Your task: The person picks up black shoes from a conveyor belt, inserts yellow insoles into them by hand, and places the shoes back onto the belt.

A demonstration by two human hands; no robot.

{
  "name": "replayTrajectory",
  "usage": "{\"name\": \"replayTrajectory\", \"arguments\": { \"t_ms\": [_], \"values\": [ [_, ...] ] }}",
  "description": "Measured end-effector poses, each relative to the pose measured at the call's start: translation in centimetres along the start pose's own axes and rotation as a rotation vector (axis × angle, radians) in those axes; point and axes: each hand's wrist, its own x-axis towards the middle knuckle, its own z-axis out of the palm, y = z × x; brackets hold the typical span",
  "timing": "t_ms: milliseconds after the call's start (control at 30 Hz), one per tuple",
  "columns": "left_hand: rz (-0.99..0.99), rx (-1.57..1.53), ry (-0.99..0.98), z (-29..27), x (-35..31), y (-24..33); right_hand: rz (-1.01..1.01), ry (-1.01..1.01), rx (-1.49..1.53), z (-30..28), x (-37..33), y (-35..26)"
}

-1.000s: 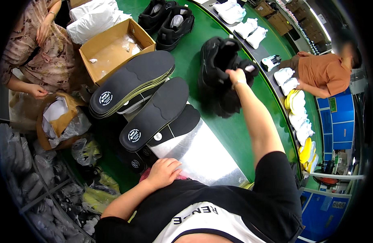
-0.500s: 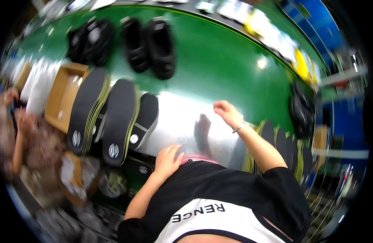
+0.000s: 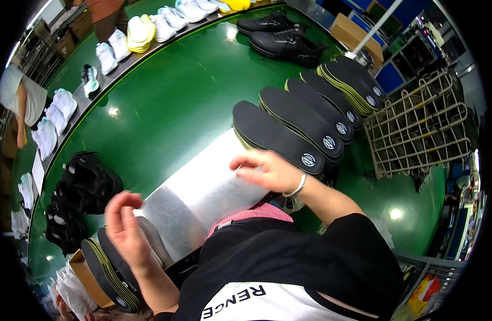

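Observation:
My right hand hovers over the shiny metal plate on the green table, fingers apart and empty, close to the nearest stack of black insoles. More stacks of black insoles fan out to the right of it. My left hand is raised at the lower left, fingers loosely curled, holding nothing, above another stack of black insoles. A pair of black shoes lies left of the plate.
Two black shoes rest at the far side of the green table. White and yellow shoes line the grey belt behind. A wire rack stands at the right. Another person stands far left.
The view has swung sharply to the right. My right hand came back from the far black shoes to the metal plate. My left hand lifted off the table edge.

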Motion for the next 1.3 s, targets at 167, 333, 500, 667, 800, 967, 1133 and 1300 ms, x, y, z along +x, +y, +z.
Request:
{"name": "replayTrajectory", "arguments": {
  "t_ms": [167,333,500,667,800,967,1133,1300],
  "values": [
    [0.306,-0.263,-0.209,3.3,2.5,4.6,-0.052,0.277,0.147,-8.7,-2.2,-1.0],
    [0.497,-0.647,-0.751,5.0,2.6,8.8,0.039,0.489,0.012,-18.2,1.4,0.9],
    [0.172,-0.394,-0.639,9.0,1.2,16.5,0.317,0.676,-0.332,-29.2,4.9,8.7],
    [0.259,-0.621,-0.668,12.6,4.7,12.4,0.505,0.744,-0.712,-33.5,13.2,13.7],
    [0.24,-0.626,-0.652,14.2,6.9,10.9,0.719,0.78,-0.767,-36.5,16.8,15.4],
    [0.211,-0.542,-0.556,13.6,8.8,9.3,0.761,0.893,-0.96,-37.7,18.8,17.2],
    [-0.447,-0.107,-0.023,12.9,7.2,-1.2,0.81,0.801,-0.803,-38.9,20.7,18.6],
    [-0.601,0.729,-0.308,8.0,-3.8,-17.5,0.481,0.953,-0.754,-39.3,21.1,19.2]
  ]
}}
